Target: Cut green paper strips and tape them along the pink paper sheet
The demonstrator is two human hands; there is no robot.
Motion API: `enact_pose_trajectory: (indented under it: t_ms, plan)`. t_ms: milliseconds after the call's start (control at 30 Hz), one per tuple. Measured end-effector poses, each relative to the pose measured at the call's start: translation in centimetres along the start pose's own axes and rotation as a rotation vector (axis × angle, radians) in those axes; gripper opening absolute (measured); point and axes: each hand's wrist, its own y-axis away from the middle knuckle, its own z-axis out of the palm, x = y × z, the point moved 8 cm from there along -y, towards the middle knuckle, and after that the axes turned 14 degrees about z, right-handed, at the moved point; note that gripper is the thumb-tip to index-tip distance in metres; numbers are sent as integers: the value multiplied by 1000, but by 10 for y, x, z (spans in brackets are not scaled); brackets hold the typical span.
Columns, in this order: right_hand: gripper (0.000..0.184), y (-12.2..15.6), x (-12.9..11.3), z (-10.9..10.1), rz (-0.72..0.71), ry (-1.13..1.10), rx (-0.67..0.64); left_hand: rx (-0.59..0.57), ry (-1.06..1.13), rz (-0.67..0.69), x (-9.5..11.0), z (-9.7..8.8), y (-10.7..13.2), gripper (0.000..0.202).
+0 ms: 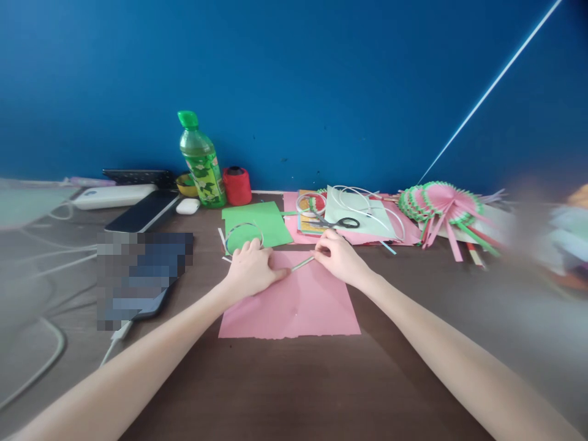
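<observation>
Head camera view looks down on a dark brown table (294,386) set against a blue wall (321,79), with both bare forearms reaching in from the lower corners. The left hand (252,269) lies knuckles up on the upper left part of a pink sheet (294,306), which rests flat on the table just in front of the person. Its fingers are curled down, and the index tip meets the lower end of a thin pale strip (303,263). Whether that hand pinches the strip or only presses on it cannot be told. The right hand (337,257) is closed on the strip's upper end, pinching it between thumb and fingertips at the sheet's top edge. The strip runs slantwise between the two hands, low over the pink sheet. Just beyond the left hand lies a green sheet (261,222) with a ring of paper (243,236) on it. Beyond the right hand, scissors (340,222) rest on a pale sheet (358,211) among loose white loops. Folded pink and green fans (441,205) lie further right. By the wall stand a green bottle (202,162) and a red spool (237,185), with a dark phone (144,211) to their left.
</observation>
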Motion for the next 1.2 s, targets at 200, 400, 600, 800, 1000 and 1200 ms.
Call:
enact_pose_trajectory:
  t_ms: [200, 400, 600, 800, 1000, 1200]
  plan:
    - [16, -1, 4, -1, -2, -32, -15, -6, 2, -1, 0, -1, 2, 46]
    - [22, -2, 4, -3, 11, -48, -32, -7, -5, 6, 1, -1, 1, 46]
    - [21, -3, 3, -3, -12, -32, -99, -9, -4, 0, 0, 0, 1, 44]
    - [18, -4, 5, 0, -24, -13, -153, 0, -4, 0, -1, -1, 0, 46]
    - [21, -5, 7, 1, 4, -10, -134, 4, -4, -1, -1, 0, 1, 46]
    - [25, -7, 6, 2, 15, 29, -107, 3, -2, 1, 0, -1, 1, 46]
